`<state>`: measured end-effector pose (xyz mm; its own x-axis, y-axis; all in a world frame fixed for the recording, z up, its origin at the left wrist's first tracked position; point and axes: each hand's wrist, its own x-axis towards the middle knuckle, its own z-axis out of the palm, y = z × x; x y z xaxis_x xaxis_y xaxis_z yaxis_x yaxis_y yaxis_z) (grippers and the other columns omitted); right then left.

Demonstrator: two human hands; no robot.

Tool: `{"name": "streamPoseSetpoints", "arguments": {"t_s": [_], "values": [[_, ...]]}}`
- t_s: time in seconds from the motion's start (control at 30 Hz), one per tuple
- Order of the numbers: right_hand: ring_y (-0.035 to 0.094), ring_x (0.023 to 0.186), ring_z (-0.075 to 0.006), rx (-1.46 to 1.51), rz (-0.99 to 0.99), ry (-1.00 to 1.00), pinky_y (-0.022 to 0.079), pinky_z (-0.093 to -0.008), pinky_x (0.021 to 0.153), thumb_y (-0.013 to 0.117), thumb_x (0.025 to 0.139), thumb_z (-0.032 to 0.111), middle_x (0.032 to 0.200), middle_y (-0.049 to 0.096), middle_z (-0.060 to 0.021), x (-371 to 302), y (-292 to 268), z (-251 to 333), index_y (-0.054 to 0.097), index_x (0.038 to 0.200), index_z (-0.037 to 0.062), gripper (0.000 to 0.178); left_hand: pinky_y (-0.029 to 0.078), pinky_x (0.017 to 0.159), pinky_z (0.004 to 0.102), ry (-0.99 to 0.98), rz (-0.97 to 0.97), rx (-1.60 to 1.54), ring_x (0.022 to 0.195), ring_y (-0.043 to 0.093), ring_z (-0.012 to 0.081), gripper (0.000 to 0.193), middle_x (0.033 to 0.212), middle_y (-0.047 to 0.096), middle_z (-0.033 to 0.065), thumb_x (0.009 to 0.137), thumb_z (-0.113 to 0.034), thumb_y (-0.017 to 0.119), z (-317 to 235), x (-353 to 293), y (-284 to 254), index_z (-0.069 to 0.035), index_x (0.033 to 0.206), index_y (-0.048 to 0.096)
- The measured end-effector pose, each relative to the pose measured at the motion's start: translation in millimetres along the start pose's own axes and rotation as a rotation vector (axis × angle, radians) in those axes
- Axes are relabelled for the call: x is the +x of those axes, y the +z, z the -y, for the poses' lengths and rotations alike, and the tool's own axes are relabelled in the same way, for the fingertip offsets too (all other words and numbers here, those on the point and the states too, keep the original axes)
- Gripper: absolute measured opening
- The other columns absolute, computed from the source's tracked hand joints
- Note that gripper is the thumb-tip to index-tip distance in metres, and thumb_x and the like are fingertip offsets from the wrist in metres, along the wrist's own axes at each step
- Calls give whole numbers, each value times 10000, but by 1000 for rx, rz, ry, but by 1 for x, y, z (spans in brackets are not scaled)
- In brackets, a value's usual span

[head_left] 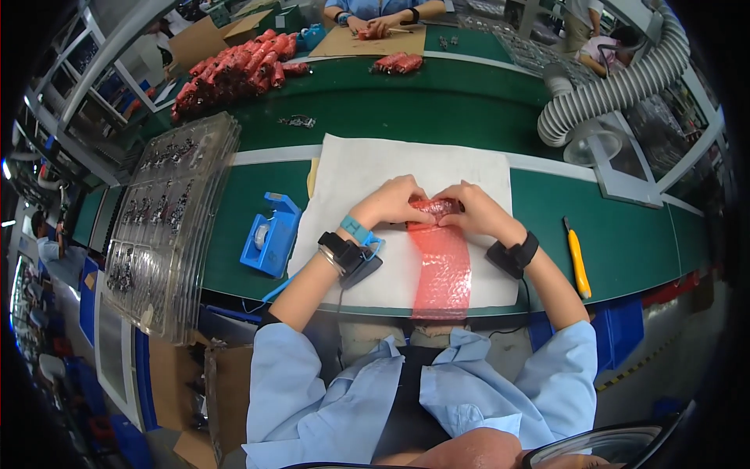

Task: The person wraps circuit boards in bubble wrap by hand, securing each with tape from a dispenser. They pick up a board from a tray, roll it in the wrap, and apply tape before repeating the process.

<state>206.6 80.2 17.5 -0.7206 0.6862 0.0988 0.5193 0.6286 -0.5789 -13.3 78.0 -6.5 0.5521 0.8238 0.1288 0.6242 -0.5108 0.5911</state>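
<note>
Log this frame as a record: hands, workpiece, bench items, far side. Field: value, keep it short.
Left grip: holding the rolled end of the red bubble wrap
Right grip: holding the same roll from the other side
Workpiece: strip partly rolled, loose end toward the person; contents unclear
Under work: white sheet on green bench
Left: blue tape dispenser, then stacked clear trays with small parts
Right: yellow-handled tool
Far side: co-worker's hands at a red bundle; pile of red bundles to the left
</note>
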Motion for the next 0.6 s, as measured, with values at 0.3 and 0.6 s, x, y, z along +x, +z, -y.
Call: {"name": "streamPoseSetpoints", "arguments": {"t_s": [0.3,0.6], "values": [[502,1187,-354,-408,-249,-120,286,-492,1106,719,759,179,1281,523,-201,-30,20,23,531,1258,31,554,511,771,382,-121,42,-63,801,651,335,491,848,679,183,677,-452,739,-1,0,-1,-36,937,718],[434,1254,-383,-258,-44,-108,336,-459,1078,639,852,271,1337,458,-230,-84,32,71,481,1308,9,549,503,785,393,-90,6,9,835,640,341,456,876,671,181,678,-409,731,-13,-3,3,-29,931,714]]}}
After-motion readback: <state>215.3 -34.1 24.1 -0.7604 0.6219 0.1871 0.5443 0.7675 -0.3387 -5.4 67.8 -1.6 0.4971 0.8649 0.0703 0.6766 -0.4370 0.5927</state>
